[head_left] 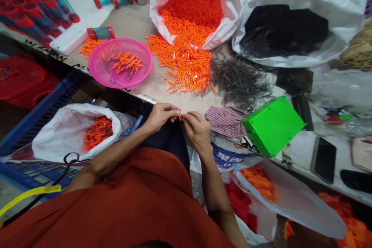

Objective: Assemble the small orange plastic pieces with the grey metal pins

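Observation:
My left hand (161, 116) pinches a small orange plastic piece (179, 114) at the table's front edge, above my lap. My right hand (197, 127) meets it there, thumb and forefinger closed at the piece; whatever lies between those fingertips is too small to make out. Beyond my hands, a heap of orange plastic pieces (188, 66) spills from a white sack (232, 19). To its right spreads a pile of thin dark pins (240, 81). A pink basket (95, 68) at the left holds some orange pieces.
A second white sack (345, 19) with dark contents stands back right. A green basket (271, 126), a checked cloth (226, 121) and a phone (324, 159) lie rightward. Red-capped tubes (35, 9) fill the far left. Below left, an open sack (58, 133) sits in a blue crate (26, 178).

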Demonstrator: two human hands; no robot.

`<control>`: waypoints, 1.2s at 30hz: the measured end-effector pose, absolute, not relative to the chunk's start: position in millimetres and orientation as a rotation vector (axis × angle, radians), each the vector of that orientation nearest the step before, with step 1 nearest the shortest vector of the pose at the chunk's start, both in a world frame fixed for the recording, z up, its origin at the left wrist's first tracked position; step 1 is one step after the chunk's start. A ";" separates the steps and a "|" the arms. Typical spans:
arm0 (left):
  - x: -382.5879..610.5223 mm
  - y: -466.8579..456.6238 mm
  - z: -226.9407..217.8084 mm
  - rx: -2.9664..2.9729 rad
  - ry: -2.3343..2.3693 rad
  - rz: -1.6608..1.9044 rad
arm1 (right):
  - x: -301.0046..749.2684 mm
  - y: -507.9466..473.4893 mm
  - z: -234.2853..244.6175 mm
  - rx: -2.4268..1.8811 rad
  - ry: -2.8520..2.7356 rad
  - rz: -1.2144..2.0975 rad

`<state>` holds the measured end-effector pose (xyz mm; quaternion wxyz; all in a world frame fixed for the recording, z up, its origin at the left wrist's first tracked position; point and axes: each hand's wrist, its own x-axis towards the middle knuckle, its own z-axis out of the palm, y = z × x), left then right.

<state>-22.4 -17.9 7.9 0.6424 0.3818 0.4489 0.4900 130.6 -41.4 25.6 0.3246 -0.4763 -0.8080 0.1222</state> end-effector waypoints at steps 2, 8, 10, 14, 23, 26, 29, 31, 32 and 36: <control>-22.5 -17.4 8.0 0.873 1.025 1.115 | 130.3 -41.6 23.6 -1.252 -2.112 0.272; -22.9 -16.8 11.0 0.857 1.024 1.097 | 128.4 -42.1 14.5 -1.244 -2.059 0.217; -23.3 -16.5 12.1 0.849 1.036 1.086 | 128.2 -41.8 12.6 -1.238 -2.060 0.223; -24.0 -15.8 12.9 0.863 1.029 1.075 | 127.6 -41.4 12.4 -1.218 -2.044 0.269; -23.0 -16.9 9.2 0.935 1.048 1.095 | 121.9 -43.5 12.1 -1.266 -1.960 0.283; -23.2 -17.2 7.7 0.976 1.064 1.092 | 121.4 -44.6 11.8 -1.276 -1.938 0.302; -23.2 -17.4 7.0 1.019 1.079 1.098 | 121.4 -45.3 11.5 -1.289 -1.919 0.322; -23.0 -17.5 7.0 1.018 1.077 1.096 | 121.0 -45.5 10.9 -1.295 -1.920 0.322; -22.8 -17.6 7.1 1.007 1.075 1.097 | 120.6 -45.6 10.4 -1.298 -1.918 0.316; -21.3 -18.3 6.5 0.965 1.049 1.138 | 117.8 -45.8 7.2 -1.327 -1.868 0.295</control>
